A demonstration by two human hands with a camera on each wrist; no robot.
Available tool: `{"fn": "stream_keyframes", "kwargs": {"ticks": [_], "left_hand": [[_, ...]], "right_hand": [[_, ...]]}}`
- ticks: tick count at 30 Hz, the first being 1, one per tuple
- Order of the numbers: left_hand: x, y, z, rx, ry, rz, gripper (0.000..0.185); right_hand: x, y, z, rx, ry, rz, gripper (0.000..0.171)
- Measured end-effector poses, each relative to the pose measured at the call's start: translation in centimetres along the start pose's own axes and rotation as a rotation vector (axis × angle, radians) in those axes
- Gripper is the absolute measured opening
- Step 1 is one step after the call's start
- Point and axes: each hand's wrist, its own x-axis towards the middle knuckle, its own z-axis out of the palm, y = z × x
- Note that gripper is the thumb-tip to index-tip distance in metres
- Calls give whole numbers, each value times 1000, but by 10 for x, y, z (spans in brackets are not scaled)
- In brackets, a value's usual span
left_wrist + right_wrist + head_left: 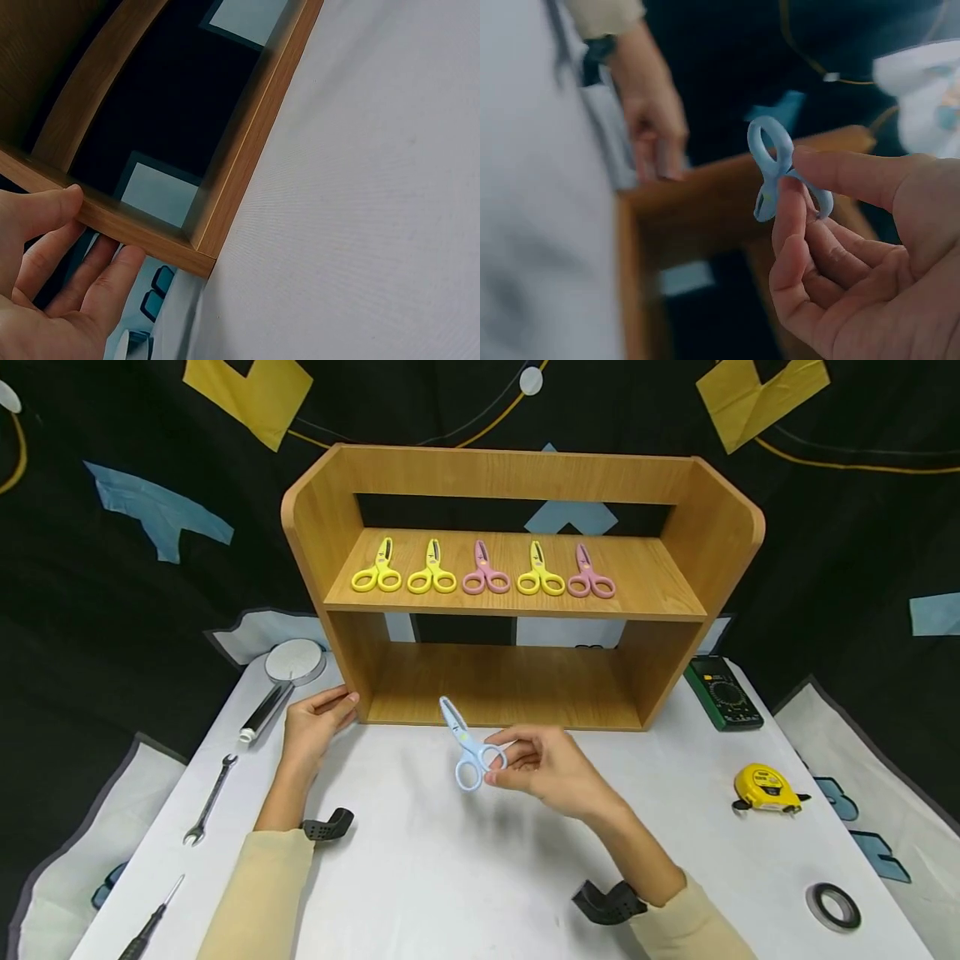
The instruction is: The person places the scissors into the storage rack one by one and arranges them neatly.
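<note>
A pair of light blue scissors (467, 745) is in my right hand (551, 770), held above the white table just in front of the wooden shelf (517, 612). Thumb and fingers pinch one handle loop, and the blades point up toward the shelf. My left hand (311, 727) grips the lower front edge of the shelf's left side panel; in the left wrist view, the thumb (52, 206) lies on the edge with the fingers outside. On the upper board stand yellow scissors (431, 568) and pink scissors (483, 568) in a row.
Left on the table (420, 877) lie a round white-headed tool with a black handle (266, 712), a wrench (210, 802) and a screwdriver (152, 922). At right are a green multimeter (723, 693), a yellow tape measure (767, 788) and a black tape roll (834, 907).
</note>
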Motion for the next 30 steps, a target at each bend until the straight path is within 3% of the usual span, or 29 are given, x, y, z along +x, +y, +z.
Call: {"fn": "stream_keyframes", "kwargs": {"ticks": [5, 9, 13, 18, 24, 30], "left_hand": [[-1, 0, 0, -2, 2, -4, 53], [0, 0, 1, -3, 1, -6, 53], [1, -1, 1, -3, 3, -8, 54], [1, -1, 1, -21, 4, -7, 53], [0, -2, 2, -46, 6, -10, 51], [0, -2, 2, -46, 15, -10, 50]], "right_hand": [[-20, -35, -51, -33, 96, -50, 38], [-27, -61, -93, -162, 224, -60, 39], [-24, -76, -133, -291, 351, -31, 42], [-9, -80, -174, -372, 462, 11, 48], [14, -80, -198, -414, 544, 97, 53], [32, -76, -205, -463, 556, 188, 55]]}}
